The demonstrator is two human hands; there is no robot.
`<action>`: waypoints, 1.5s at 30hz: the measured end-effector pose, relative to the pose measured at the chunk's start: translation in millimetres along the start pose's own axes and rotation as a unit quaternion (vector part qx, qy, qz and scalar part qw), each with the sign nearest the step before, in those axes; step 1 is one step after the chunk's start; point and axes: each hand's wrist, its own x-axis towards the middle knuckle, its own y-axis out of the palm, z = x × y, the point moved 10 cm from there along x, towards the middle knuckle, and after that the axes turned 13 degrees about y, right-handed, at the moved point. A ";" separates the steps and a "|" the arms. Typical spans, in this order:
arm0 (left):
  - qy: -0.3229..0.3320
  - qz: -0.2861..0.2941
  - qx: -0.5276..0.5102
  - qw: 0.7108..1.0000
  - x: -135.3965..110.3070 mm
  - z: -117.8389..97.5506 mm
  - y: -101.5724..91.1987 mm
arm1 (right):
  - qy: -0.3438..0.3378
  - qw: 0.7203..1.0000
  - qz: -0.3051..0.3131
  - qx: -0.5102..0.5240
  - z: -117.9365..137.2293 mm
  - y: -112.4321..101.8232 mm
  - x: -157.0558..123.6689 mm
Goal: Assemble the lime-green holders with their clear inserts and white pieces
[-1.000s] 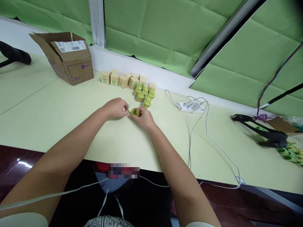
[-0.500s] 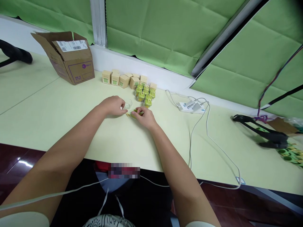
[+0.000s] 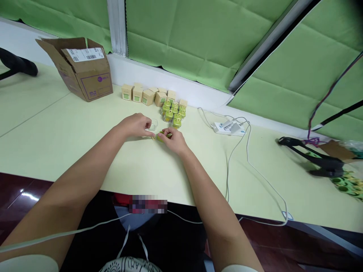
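Note:
My right hand [image 3: 173, 139] pinches a small green lid [image 3: 160, 136] between thumb and fingers, just above the table. A yellow loop [image 3: 153, 138] sticks out from the lid's left side. Facing it from the left is my left hand [image 3: 137, 125], its fingers curled and its thumb stretched out apart from them. That thumb tip is close to the loop; whether they touch is hard to see. A clear container [image 3: 154, 124] stands just beyond the left fingertips, partly covered by them. Behind my right hand are several clear containers with green lids [image 3: 174, 112] in a group.
Several small tan boxes [image 3: 142, 96] line the wall behind. An open cardboard box [image 3: 95, 81] stands at the back left. To the right, a power strip [image 3: 229, 128] trails white cables [image 3: 248, 151]. Farther right are a black stand [image 3: 320, 160] and green pieces [image 3: 347, 185].
My left hand has shifted slightly right, its thumb now stretched closer to the yellow loop and lid. My right hand keeps its pinch on the lid, almost unmoved.

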 end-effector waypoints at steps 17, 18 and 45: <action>0.095 -0.277 0.048 0.955 -13.5 -16.3 -45.6 | -0.055 0.994 -0.075 0.049 2.4 -18.3 2.0; 0.102 -0.285 0.039 0.952 -13.7 -14.1 -45.3 | -0.066 0.992 -0.083 0.061 4.2 -21.1 1.1; 0.046 -0.379 -0.013 0.924 -17.3 3.1 -48.6 | -0.032 0.990 -0.135 0.025 14.1 -25.0 -11.1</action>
